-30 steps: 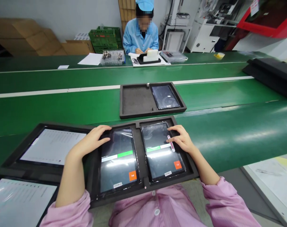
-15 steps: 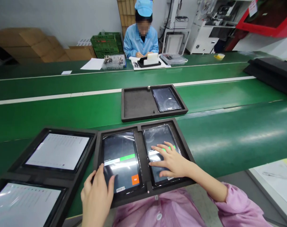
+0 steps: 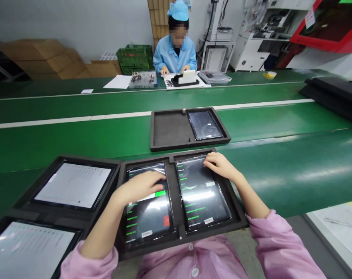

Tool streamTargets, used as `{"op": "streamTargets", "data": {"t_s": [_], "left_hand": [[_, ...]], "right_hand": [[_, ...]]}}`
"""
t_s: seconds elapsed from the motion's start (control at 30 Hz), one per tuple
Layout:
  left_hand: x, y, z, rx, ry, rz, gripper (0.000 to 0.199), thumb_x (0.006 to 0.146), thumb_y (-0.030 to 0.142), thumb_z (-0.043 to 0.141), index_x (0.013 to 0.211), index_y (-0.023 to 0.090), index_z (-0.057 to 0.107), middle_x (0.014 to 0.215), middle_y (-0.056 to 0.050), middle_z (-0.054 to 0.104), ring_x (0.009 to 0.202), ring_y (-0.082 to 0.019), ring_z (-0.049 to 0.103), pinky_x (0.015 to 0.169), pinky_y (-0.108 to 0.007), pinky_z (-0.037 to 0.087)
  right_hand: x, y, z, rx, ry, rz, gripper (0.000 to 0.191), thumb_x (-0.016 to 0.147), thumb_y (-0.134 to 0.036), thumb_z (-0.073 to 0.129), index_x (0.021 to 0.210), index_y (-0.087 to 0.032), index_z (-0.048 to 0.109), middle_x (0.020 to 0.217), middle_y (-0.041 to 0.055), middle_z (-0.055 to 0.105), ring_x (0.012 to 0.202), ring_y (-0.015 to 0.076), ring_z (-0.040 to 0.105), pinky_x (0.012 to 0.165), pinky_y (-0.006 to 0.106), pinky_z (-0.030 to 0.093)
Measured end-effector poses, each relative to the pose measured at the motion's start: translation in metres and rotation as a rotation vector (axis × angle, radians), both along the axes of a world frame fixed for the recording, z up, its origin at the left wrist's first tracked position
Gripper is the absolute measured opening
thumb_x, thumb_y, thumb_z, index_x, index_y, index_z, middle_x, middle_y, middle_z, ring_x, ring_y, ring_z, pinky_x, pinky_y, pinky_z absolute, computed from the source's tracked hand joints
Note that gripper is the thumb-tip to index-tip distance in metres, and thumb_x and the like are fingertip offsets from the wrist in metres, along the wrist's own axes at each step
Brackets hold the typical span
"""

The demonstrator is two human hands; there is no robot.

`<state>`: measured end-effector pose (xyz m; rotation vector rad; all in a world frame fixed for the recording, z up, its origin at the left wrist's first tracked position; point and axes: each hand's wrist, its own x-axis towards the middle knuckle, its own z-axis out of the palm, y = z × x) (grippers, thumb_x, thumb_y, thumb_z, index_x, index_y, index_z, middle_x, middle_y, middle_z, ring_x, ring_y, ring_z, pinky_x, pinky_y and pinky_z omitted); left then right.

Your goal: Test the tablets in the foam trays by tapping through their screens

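Two tablets lie side by side in a black foam tray [image 3: 176, 193] in front of me. My left hand [image 3: 143, 185] reaches across the left tablet [image 3: 148, 221], fingers stretched out and slightly blurred; whether they touch the glass I cannot tell. Green text, a green bar and a red block show on that screen. At the upper right corner of the right tablet [image 3: 197, 195] is my right hand [image 3: 219, 164], its fingers bent but apart, holding nothing. Lines of mostly green text fill that tablet's dark screen.
At the left, another black tray [image 3: 98, 221] holds two tablets with white screens. A further tray [image 3: 170, 146] on the green belt [image 3: 62, 139] has one dark tablet [image 3: 205, 124] in its right half. A co-worker [image 3: 176, 54] in blue sits opposite, near a parts box [image 3: 143, 79].
My left hand has moved up from the left tablet's edge to over its screen. My right hand has shifted to the right tablet's upper corner. Both screens now show green text lines.
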<state>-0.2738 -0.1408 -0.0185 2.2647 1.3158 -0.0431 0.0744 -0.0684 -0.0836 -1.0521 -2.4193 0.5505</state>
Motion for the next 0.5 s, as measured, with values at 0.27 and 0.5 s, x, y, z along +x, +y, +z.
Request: {"op": "streamTargets", "data": {"t_s": [0.27,0.5], "left_hand": [[0.008,0.046,-0.027,0.26,0.14,0.284,0.049,0.091,0.004,0.038,0.121,0.019,0.073,0.127,-0.009,0.072,0.117,-0.027,0.069,0.099,-0.038,0.054],[-0.005,0.042,-0.031,0.278,0.138,0.163,0.057,0.091,0.003,0.037,0.13,0.027,0.071,0.123,-0.007,0.073,0.108,-0.024,0.07,0.096,-0.038,0.053]], "right_hand": [[-0.022,0.022,-0.025,0.113,0.184,-0.235,0.037,0.106,-0.031,0.04,0.088,-0.021,0.07,0.09,0.0067,0.068,0.088,0.0219,0.061,0.083,0.036,0.046],[-0.017,0.01,-0.03,0.186,0.016,-0.485,0.026,0.092,-0.014,0.044,0.086,-0.023,0.068,0.091,0.0072,0.064,0.09,0.0245,0.057,0.079,0.038,0.044]]}}
